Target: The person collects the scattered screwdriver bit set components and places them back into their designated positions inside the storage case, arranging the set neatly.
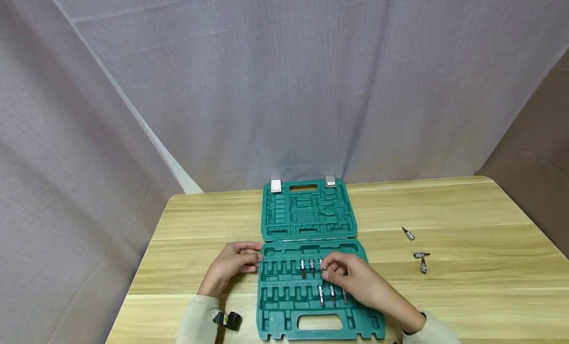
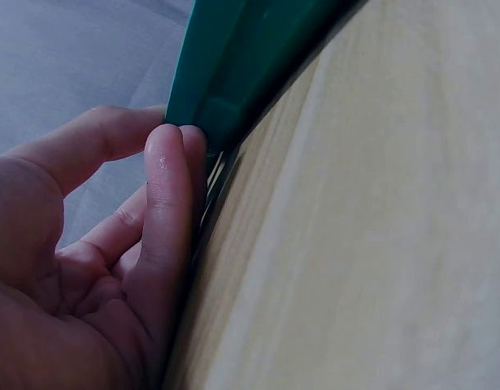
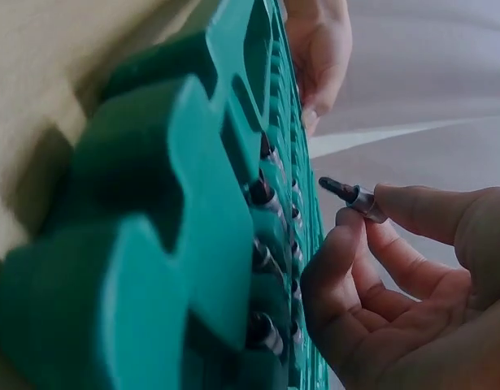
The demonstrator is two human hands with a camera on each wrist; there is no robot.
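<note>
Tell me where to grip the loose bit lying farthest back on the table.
Pinch the bit across its thick silver socket end, coming straight down from above. It lies flat on the table with open space around it; the thin tip is narrower and looks harder to hold.

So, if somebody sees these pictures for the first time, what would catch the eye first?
Probably the open green tool case in the middle of the wooden table, with a few bits seated in its slots. Next, the right hand pinching a small bit over the tray, while the left hand touches the case's left edge. Three loose bits lie to the right.
</note>
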